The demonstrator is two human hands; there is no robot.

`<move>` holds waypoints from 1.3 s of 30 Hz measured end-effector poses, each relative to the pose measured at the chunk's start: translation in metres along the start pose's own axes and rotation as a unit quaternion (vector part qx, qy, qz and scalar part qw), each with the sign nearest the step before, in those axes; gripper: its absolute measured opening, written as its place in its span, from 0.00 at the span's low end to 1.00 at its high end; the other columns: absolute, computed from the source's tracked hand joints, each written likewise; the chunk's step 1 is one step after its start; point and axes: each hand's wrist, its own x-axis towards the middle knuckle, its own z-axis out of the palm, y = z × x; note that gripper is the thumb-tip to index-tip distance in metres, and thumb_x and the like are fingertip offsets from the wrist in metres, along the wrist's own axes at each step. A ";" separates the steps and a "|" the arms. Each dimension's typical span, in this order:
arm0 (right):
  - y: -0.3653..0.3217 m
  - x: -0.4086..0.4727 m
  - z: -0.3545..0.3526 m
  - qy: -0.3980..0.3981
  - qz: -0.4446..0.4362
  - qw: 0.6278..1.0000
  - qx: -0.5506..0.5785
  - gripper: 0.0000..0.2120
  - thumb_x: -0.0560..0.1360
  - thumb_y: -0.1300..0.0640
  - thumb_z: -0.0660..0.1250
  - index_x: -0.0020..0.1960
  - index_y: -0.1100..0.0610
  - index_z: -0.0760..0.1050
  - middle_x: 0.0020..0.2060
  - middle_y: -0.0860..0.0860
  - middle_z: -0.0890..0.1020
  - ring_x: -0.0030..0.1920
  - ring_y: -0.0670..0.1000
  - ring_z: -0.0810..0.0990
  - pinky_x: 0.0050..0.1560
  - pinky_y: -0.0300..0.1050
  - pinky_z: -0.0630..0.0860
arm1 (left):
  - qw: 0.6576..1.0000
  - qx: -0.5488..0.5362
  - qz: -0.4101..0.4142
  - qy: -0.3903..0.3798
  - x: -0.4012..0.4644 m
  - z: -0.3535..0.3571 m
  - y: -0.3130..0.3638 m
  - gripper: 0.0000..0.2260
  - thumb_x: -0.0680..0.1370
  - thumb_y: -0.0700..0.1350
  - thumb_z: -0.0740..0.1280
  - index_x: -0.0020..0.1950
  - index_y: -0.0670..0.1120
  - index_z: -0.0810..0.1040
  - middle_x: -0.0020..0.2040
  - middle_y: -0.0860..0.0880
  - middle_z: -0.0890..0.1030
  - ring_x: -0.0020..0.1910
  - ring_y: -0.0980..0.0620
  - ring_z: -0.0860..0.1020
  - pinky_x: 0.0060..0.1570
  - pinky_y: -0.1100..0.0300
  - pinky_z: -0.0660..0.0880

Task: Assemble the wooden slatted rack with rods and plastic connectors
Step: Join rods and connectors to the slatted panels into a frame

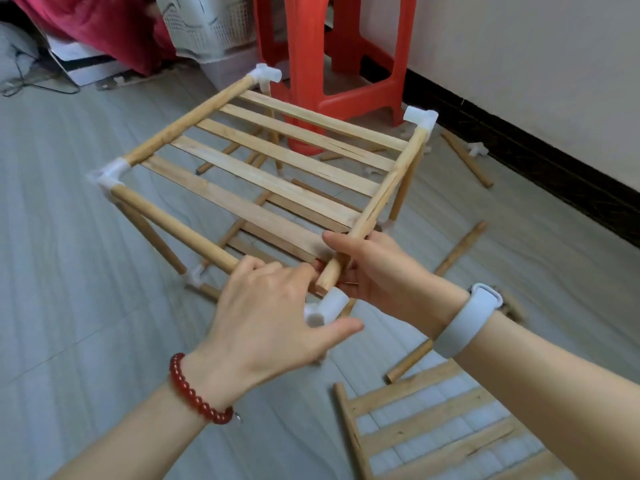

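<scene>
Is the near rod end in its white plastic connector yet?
Out. The bare rod end sits just above the white plastic connector, which the left hand holds.

My left grip (273, 306) reaches forward palm down, fingers curled and thumb stretched out to the right, a red bead bracelet on that wrist. My right grip (374, 268) curls closed with its thumb on top, a pale band on that wrist.

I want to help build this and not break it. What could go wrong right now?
1. The right hand holds a side rod whose near end is bare; it could slip off.
2. The white corner connector by the left hand may go on crooked.
3. Loose rods on the floor could trip you.
</scene>
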 end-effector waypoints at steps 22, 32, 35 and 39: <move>-0.008 0.006 -0.008 0.009 -0.001 0.996 -0.088 0.07 0.76 0.64 0.60 0.40 0.60 0.71 0.29 0.53 0.81 0.32 0.48 0.79 0.35 0.40 0.69 | 0.998 -0.037 -0.043 0.023 -0.005 0.006 0.014 0.15 0.72 0.57 0.59 0.35 0.48 0.75 0.28 0.54 0.75 0.30 0.50 0.74 0.45 0.54 0.65; -0.007 0.006 -0.007 0.015 -0.010 0.994 -0.108 0.10 0.75 0.64 0.62 0.36 0.60 0.70 0.25 0.52 0.75 0.24 0.45 0.74 0.33 0.41 0.67 | 0.994 -0.077 -0.062 0.036 -0.006 0.008 0.017 0.12 0.72 0.55 0.60 0.38 0.49 0.76 0.32 0.56 0.76 0.34 0.52 0.74 0.49 0.55 0.62; -0.007 0.006 -0.008 0.017 -0.010 0.994 -0.105 0.09 0.76 0.64 0.62 0.36 0.60 0.70 0.27 0.53 0.75 0.24 0.45 0.74 0.33 0.41 0.67 | 0.995 -0.085 -0.046 0.036 -0.005 0.009 0.015 0.11 0.73 0.54 0.60 0.39 0.49 0.76 0.32 0.56 0.75 0.34 0.53 0.73 0.49 0.54 0.62; -0.006 0.005 -0.009 0.022 -0.012 0.994 -0.102 0.09 0.76 0.64 0.62 0.36 0.59 0.69 0.30 0.54 0.74 0.27 0.46 0.74 0.33 0.41 0.68 | 0.994 -0.091 -0.024 0.053 -0.003 0.010 0.012 0.11 0.73 0.53 0.61 0.35 0.49 0.74 0.30 0.58 0.68 0.32 0.55 0.68 0.49 0.53 0.64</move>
